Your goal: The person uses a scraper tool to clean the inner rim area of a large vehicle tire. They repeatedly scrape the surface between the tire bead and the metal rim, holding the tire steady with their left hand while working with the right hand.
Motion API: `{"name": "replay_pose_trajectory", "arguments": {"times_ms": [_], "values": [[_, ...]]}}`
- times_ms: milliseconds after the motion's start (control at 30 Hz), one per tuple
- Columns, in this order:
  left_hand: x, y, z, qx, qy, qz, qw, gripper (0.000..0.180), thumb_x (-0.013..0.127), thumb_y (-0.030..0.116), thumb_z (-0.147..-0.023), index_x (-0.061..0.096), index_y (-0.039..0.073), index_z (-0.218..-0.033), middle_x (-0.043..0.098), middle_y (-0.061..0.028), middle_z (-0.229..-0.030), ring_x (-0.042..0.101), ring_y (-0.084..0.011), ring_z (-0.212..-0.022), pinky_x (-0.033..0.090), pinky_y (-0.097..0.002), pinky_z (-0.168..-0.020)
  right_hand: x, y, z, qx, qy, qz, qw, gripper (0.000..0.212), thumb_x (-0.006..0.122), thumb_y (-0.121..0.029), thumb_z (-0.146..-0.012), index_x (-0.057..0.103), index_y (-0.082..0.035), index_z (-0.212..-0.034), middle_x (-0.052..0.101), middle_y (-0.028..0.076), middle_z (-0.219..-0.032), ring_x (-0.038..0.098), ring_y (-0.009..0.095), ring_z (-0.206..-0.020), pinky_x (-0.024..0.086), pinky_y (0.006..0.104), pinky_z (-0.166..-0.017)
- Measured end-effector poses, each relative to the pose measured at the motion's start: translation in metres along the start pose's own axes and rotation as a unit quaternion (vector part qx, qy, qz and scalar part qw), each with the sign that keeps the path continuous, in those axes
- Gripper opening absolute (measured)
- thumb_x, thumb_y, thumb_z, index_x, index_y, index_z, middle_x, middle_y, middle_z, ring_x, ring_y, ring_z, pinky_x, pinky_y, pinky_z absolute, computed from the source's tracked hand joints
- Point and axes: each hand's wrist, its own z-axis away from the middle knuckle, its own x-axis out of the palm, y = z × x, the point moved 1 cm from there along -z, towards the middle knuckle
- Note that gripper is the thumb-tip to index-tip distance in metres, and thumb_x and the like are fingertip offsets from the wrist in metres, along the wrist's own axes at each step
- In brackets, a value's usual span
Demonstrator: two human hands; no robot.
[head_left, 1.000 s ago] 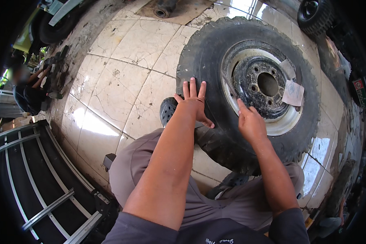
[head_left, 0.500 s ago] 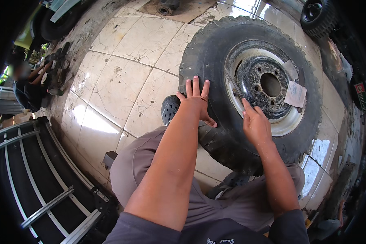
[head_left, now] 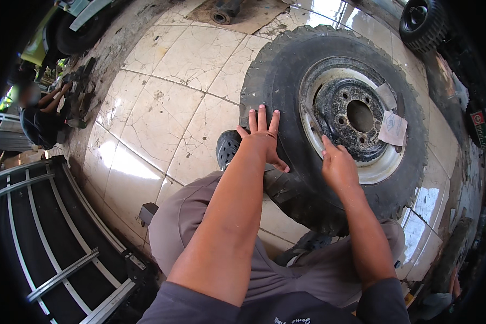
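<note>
Wheel (head_left: 335,100) on its side on floor (head_left: 156,102), two o'clock of view

Far left, eight o'clock: black panel (head_left: 62,227), metal bars across. Floor glossy, cracked tile.

Left hand (head_left: 264,144) fingers spread, laid on tyre (head_left: 286,89) at wheel's nine o'clock; grasping nothing. Tyre matt black rubber, chunky tread. Likely heavy, stiff, grippy, not fragile; best hold probably tread lugs at outer edge.

Right hand (head_left: 340,167) at wheel's seven o'clock, fingers curled round what looks like a thin grey tool (head_left: 312,116), forefinger stretched along it; exact tool type unclear. Tool lies over rim (head_left: 375,174), toward nine o'clock. Rim pale dished metal, hard; centre disc (head_left: 356,149) black, gritty-looking, round holes.

Far right, wheel's two and four o'clock: paper pieces (head_left: 393,129), greyish, thin, probably light and easily shifted.
</note>
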Motion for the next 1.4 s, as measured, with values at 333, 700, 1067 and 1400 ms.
{"name": "replay_pose_trajectory", "arguments": {"times_ms": [333, 700, 1067, 1400], "values": [[0.007, -0.002, -0.008, -0.017, -0.027, -0.017, 0.999, 0.169, 0.090, 0.071, -0.041, -0.022, 0.017, -0.156, -0.025, -0.0222, -0.161, -0.017, -0.0428, -0.151, 0.015, -0.0713, -0.113, -0.070, -0.004, 0.022, 0.121, -0.032, -0.544, 0.830, 0.063, 0.058, -0.001, -0.084, 0.037, 0.012, -0.143, 0.060, 0.008, -0.092, 0.058, 0.011, -0.061, 0.046, 0.0255, -0.050], [0.005, 0.005, -0.016, -0.023, -0.043, -0.061, 0.997, 0.173, 0.088, 0.074, -0.043, -0.031, 0.012, -0.151, -0.030, -0.0253, -0.158, -0.022, -0.0429, -0.149, 0.016, -0.0696, -0.114, 0.002, 0.047, 0.009, 0.056, 0.023, -0.344, 0.937, 0.063, 0.059, -0.018, -0.079, 0.051, -0.004, -0.140, 0.067, 0.026, -0.116, 0.063, 0.042, -0.107, 0.049, 0.0439, -0.093], [0.006, 0.005, -0.016, -0.028, -0.065, -0.078, 0.994, 0.174, 0.086, 0.076, -0.044, -0.038, 0.008, -0.146, -0.035, -0.0285, -0.155, -0.025, -0.0450, -0.147, 0.014, -0.0662, -0.117, -0.003, 0.038, 0.012, -0.004, 0.009, -0.189, 0.982, 0.051, 0.058, -0.014, -0.085, 0.055, -0.008, -0.136, 0.068, 0.021, -0.107, 0.066, 0.039, -0.097, 0.052, 0.0484, -0.084], [0.005, 0.007, -0.016, -0.031, -0.065, -0.088, 0.994, 0.173, 0.085, 0.077, -0.045, -0.038, 0.008, -0.146, -0.034, -0.0287, -0.155, -0.025, -0.0453, -0.147, 0.013, -0.0645, -0.118, -0.005, 0.030, 0.016, -0.010, 0.045, -0.129, 0.991, 0.048, 0.058, -0.013, -0.089, 0.054, -0.012, -0.138, 0.065, 0.017, -0.097, 0.067, 0.037, -0.085, 0.054, 0.0475, -0.076]]}}
